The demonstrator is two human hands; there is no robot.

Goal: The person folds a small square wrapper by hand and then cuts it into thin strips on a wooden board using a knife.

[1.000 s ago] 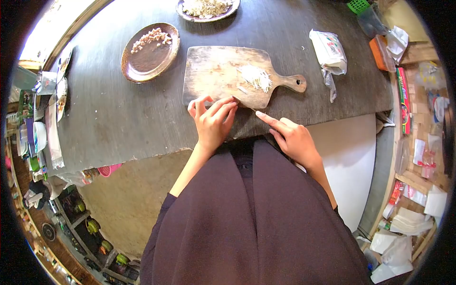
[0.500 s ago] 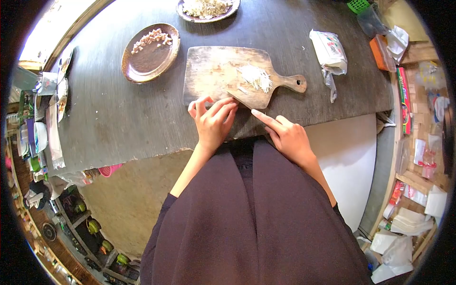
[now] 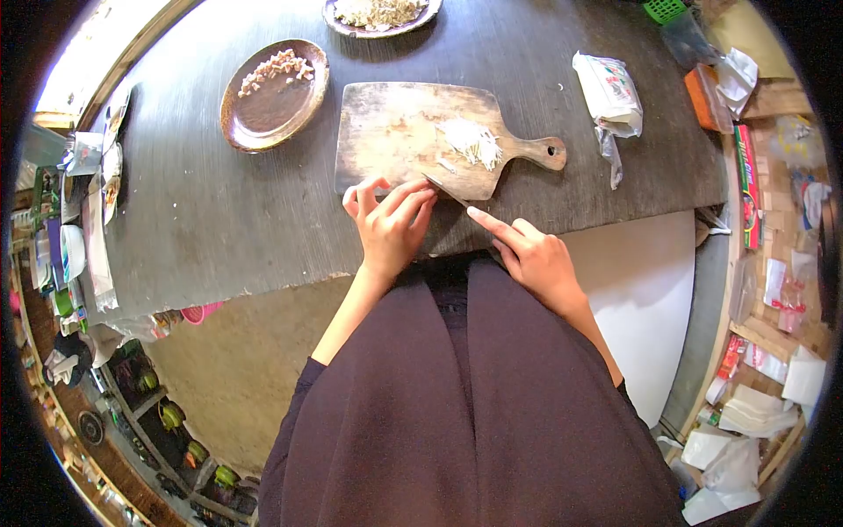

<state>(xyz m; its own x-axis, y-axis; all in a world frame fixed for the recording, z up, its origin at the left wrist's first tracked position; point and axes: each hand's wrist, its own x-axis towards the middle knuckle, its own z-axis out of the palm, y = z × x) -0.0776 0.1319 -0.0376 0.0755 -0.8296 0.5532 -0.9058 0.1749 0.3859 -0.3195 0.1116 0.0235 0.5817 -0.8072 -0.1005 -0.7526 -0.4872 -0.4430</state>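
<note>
My right hand [image 3: 536,259] is closed around the handle of a knife [image 3: 450,192], its index finger stretched along the top. The blade reaches left over the front edge of a wooden cutting board [image 3: 386,132]. Bent fingers of my left hand [image 3: 391,224] press at that edge beside the knife tip; whatever they pinch is hidden under them. A small heap of thin pale strips [image 3: 471,143] lies on the board near its handle, with a small loose piece just in front of it.
Left of the board stands a brown plate [image 3: 272,114] with small pinkish pieces. Another plate [image 3: 379,32] behind holds pale shreds. A white plastic packet [image 3: 608,95] lies at the right on the dark table [image 3: 219,220]. An orange container [image 3: 705,97] is at the right edge.
The knife blade has shifted slightly at the board's edge, and both hands have moved only a little. The view has shifted slightly.
</note>
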